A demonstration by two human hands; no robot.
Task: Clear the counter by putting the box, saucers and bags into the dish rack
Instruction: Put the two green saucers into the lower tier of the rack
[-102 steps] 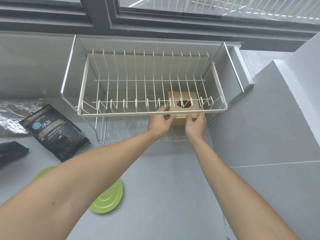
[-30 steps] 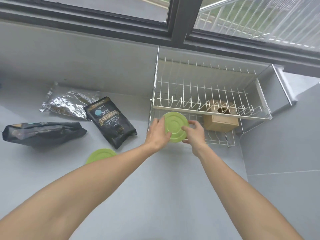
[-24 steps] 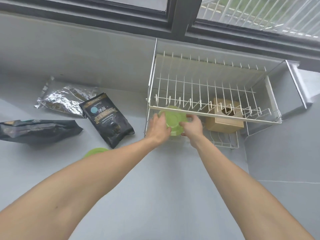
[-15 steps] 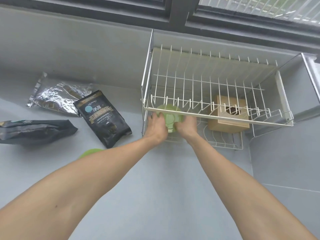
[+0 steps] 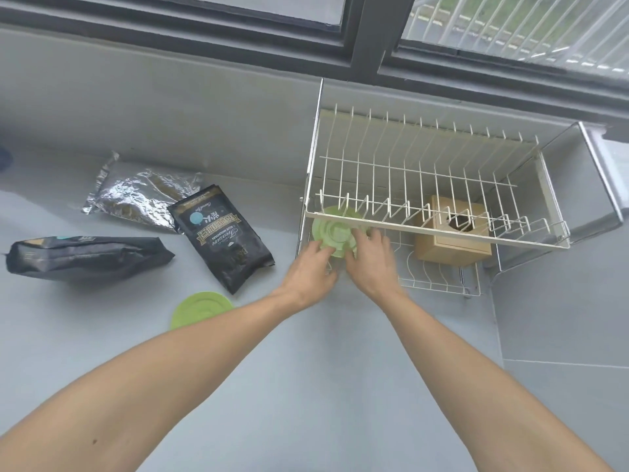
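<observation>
Left hand (image 5: pixel 311 267) and right hand (image 5: pixel 372 258) are gripping a round, ridged green saucer (image 5: pixel 335 231) by its lower edge, now sitting further inside the white wire dish rack (image 5: pixel 439 229), seemingly on its lower tier. The tan box (image 5: pixel 452 240) is resting there too. On the smooth grey bench (image 5: pixel 306 369), three bags and another saucer (image 5: pixel 200 308) are lying unmoved.

head view, looking down, counter (image 5: pixel 306 386) close
</observation>
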